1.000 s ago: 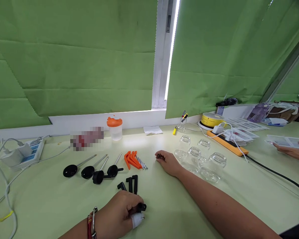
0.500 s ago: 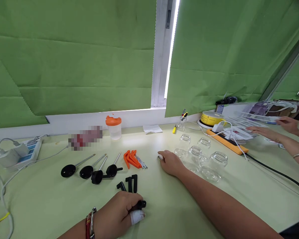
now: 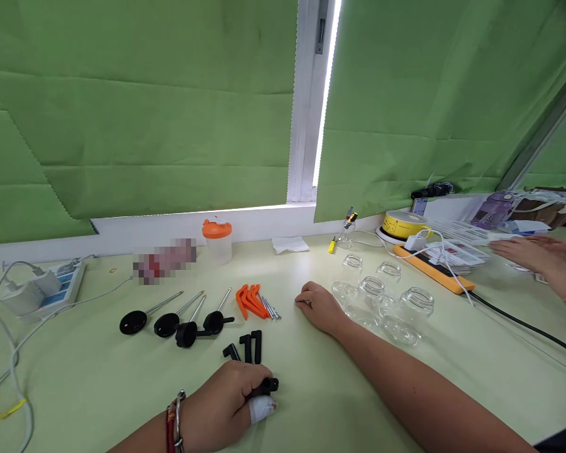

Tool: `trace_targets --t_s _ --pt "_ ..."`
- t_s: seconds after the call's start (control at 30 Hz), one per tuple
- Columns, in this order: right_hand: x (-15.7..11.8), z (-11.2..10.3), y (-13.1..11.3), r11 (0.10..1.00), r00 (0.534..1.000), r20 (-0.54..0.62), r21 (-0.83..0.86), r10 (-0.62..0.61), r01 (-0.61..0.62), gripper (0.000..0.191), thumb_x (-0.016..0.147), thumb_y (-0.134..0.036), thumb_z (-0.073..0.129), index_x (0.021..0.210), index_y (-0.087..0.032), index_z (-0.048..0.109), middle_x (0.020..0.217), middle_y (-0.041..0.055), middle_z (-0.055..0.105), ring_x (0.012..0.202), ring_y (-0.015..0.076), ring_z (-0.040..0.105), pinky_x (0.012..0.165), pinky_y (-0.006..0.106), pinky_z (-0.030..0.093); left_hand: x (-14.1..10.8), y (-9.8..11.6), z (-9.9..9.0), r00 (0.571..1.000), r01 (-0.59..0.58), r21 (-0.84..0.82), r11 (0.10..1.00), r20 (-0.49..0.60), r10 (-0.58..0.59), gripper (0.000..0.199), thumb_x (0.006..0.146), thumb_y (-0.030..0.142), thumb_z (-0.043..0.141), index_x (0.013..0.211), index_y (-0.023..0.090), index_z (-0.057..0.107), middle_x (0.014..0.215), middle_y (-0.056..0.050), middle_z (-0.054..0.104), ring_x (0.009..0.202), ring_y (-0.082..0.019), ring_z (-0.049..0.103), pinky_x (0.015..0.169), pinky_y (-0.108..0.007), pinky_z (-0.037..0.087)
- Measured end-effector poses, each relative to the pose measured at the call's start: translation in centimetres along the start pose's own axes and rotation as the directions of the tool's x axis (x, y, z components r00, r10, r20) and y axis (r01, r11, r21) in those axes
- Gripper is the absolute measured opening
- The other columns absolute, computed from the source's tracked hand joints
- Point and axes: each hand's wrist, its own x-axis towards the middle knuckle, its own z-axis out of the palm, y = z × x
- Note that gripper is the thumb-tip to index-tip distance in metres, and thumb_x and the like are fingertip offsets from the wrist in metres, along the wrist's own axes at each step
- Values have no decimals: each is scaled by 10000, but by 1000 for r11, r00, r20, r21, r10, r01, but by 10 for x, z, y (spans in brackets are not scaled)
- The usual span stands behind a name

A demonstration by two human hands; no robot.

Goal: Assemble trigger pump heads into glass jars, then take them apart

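My left hand (image 3: 229, 399), its thumb wrapped in white tape, is closed around a black plastic handle part (image 3: 268, 387) at the table's front. Just beyond it lie several black L-shaped plastic pieces (image 3: 246, 347). Farther out, my right hand (image 3: 321, 308) rests on the table with its fingertips pinched together over a small metal spring (image 3: 307, 303), mostly covered now. Left of that hand are orange curved plastic pieces (image 3: 251, 302) and several screws (image 3: 270, 307). Several clear glass jars (image 3: 371, 292) stand to its right. Black round parts with metal rods (image 3: 187, 333) lie at the left.
An orange-lidded cup (image 3: 217, 242) and a folded tissue (image 3: 290, 244) are at the back. An orange power strip (image 3: 434, 269) with cables lies on the right, a white power strip (image 3: 51, 292) on the left. A co-worker's hands (image 3: 531, 251) reach over stacked white sheets (image 3: 465, 255).
My right fingers have curled in over the spring, which showed more plainly before. My left hand keeps its hold on the black part. The co-worker's hands have come closer together.
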Motion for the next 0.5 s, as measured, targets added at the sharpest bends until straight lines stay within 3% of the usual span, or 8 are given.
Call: trace_targets --t_s 0.17,0.3,0.4,0.5 --pt "1 -2 -2 997 998 -3 -29 -70 70 205 804 -145 516 779 -211 709 908 56 590 836 181 541 772 321 438 1 -1 0 1000 10 2 1000 20 -10 147 861 299 447 789 185 507 683 19 534 585 -110 434 558 -211 332" --pt "-10 -20 -30 976 975 -68 44 -210 213 209 853 -168 476 830 -211 679 936 66 594 864 185 536 798 344 432 2 -2 0 1000 15 -8 1000 17 -15 140 854 296 462 789 181 510 679 20 535 588 -110 439 563 -211 339" --pt "-29 -38 -64 881 907 -44 226 -418 416 193 875 -199 470 915 -220 658 913 58 603 850 158 549 781 299 448 2 -3 1 1000 4 -18 1000 -6 -4 133 854 294 467 813 181 525 693 15 552 594 -113 452 570 -213 348" --pt "-48 -45 -93 797 844 -8 324 -536 509 178 875 -221 489 937 -223 656 862 48 607 820 140 551 770 275 452 2 -4 2 1000 -17 -35 999 -21 17 96 842 257 479 846 181 537 688 20 553 590 -111 453 571 -211 355"
